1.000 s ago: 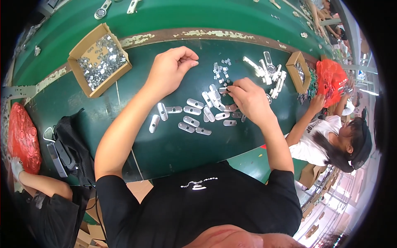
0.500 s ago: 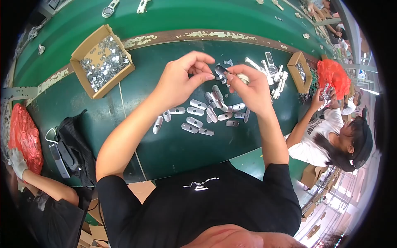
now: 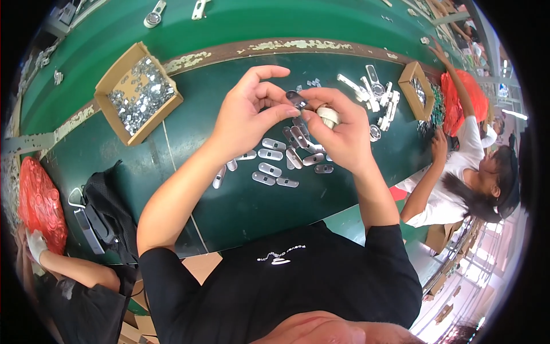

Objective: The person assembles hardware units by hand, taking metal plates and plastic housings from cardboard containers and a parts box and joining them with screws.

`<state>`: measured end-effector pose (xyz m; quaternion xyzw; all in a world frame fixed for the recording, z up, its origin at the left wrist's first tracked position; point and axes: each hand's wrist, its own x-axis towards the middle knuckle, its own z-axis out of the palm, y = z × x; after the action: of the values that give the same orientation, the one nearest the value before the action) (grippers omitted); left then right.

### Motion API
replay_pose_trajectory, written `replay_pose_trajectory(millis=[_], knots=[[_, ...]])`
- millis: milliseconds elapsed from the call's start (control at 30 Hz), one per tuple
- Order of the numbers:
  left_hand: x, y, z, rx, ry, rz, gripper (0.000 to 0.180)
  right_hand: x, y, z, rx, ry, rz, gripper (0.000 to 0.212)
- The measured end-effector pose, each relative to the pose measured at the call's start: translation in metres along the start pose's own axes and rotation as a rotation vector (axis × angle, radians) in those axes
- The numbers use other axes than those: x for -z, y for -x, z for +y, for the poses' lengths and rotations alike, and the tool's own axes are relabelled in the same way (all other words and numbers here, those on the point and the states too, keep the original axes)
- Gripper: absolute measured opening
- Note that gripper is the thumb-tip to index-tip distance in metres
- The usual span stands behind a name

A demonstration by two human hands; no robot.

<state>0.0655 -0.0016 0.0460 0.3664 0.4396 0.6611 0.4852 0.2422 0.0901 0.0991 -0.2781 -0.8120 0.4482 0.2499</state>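
Observation:
In front of my chest, my right hand (image 3: 346, 129) is closed, its thumb and fingers gripping a dark, shiny oval metal plate (image 3: 295, 100). A cream-white round part (image 3: 328, 116) is tucked against the same hand. My left hand (image 3: 249, 112) meets the plate with thumb and bent fingers pinched together, the index finger stretched above; whatever small thing is in this pinch is too small to make out. Below both hands lies a loose group of silver oval plates (image 3: 270, 154), each with a small dark square opening. Small clear pieces (image 3: 314, 83) lie just beyond the right fingers.
A cardboard box (image 3: 137, 137) of small shiny pieces stands at left. White handled parts (image 3: 391, 106) and a smaller cardboard box (image 3: 416, 92) are at right. A black bag (image 3: 109, 206) and red plastic bag (image 3: 41, 200) sit far left. People work on both sides.
My hands have come together, the left thumb now touching the plate, which moved slightly left. At right, the co-worker's arm now reaches far forward.

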Motion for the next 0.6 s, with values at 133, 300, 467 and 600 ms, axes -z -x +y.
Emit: replay_pose_trajectory(millis=[133,300,467,600], knots=[[0.0,0.003,0.004,-0.037,0.052,-0.06,0.05,0.003,0.001,-0.007,0.118,0.072,0.009,0.028],[-0.006,0.004,0.007,-0.033,0.155,-0.078,0.048,0.004,0.007,-0.015,0.174,0.073,0.065,0.03],[-0.009,0.007,0.008,-0.033,0.203,-0.07,0.046,0.0,0.013,-0.015,0.164,0.024,0.11,0.03],[-0.009,0.008,0.01,-0.052,0.203,-0.08,0.044,0.002,0.012,-0.014,0.151,0.021,0.083,0.031]])
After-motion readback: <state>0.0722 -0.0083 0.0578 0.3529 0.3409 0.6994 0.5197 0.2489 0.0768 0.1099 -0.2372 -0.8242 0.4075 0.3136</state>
